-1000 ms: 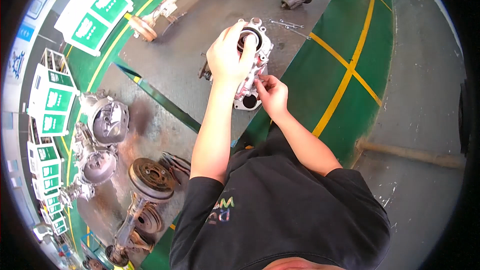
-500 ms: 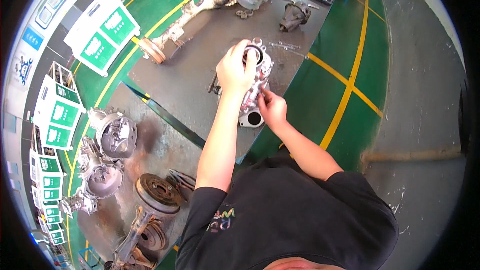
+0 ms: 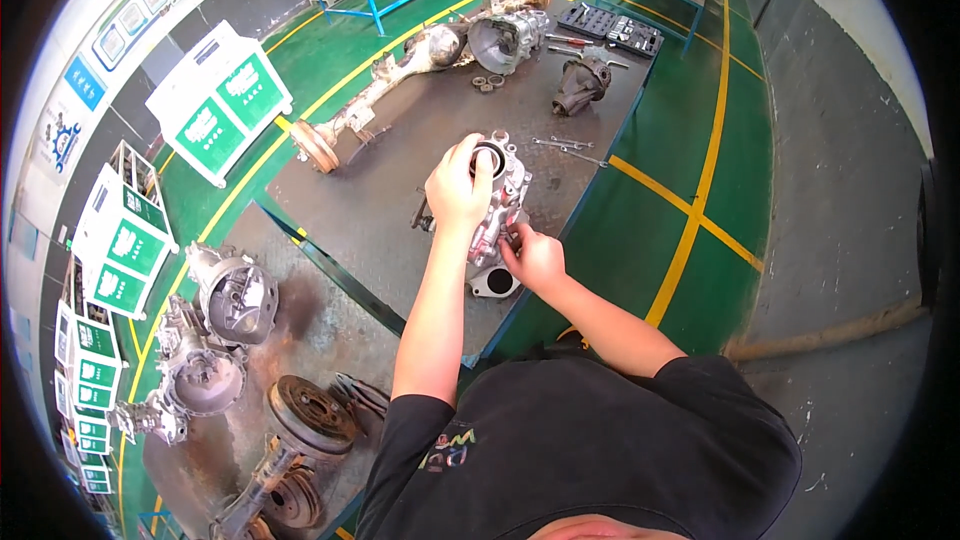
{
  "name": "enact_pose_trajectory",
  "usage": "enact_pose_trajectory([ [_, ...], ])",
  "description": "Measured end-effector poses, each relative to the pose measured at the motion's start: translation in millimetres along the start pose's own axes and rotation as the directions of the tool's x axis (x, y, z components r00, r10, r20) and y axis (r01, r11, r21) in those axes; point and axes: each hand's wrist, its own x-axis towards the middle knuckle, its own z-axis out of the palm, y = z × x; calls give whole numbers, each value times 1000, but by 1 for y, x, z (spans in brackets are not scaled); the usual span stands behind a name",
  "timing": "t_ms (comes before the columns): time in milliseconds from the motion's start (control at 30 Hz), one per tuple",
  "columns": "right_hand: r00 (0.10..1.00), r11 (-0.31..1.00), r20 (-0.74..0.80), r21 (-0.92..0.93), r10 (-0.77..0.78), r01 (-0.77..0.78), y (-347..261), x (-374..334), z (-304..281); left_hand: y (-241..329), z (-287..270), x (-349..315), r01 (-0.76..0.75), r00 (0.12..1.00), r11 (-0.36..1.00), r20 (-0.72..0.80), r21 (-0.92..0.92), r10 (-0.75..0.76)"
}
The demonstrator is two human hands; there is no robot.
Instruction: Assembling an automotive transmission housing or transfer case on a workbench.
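A silver cast-metal gear housing [image 3: 512, 180] stands on the steel-topped table in front of me. It has a round bore at its far end and a flange with a dark hole [image 3: 497, 283] at its near end. My left hand [image 3: 458, 188] is wrapped over the far end, the thumb lying by the rim of the bore. At the housing's right side, my right hand [image 3: 535, 256] has its fingers drawn together against the metal. Whatever those fingertips pinch is hidden. A dark rod-like part [image 3: 420, 218] sticks out on the left side of the housing.
Several wrenches [image 3: 572, 148] lie beyond the housing, near a dirty differential part [image 3: 582, 87]. Behind are an open socket set [image 3: 612, 28], a bell housing [image 3: 508, 42] and a rusty axle [image 3: 385, 80]. Gearbox cases [image 3: 235, 295] and a brake drum [image 3: 312, 415] occupy the left table.
My view has tilted upward, so the tables sit lower in the picture and more of the far room shows. Both hands keep about the same places on the housing.
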Motion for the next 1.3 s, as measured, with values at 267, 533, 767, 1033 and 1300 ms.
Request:
enact_pose_trajectory([
  [267, 988, 979, -28, 145, 152, -147, 4, -2, 16, -1, 1, 0, -2, 1000, 1000, 14, 6, 2],
  [533, 982, 963, -36, 206, 186, -175, 5, 4, 14, 0, 0, 1, 17, 999, 999, 43, 33, -19],
  [767, 1000, 975, -23, 223, 16, -11, 22, 8, 12, -3, 4, -1, -3, 1000, 1000, -3, 15, 3],
  [1033, 982, 947, 15, 262, 186, -184, -1, 4, 2, -2, 1, -1, -23, 999, 999, -24, 32, 24],
  [1300, 979, 972, -138, 202, 149, -120, -2, -5, 22, -1, 4, -2, 4, 1000, 1000, -8, 20, -4],
])
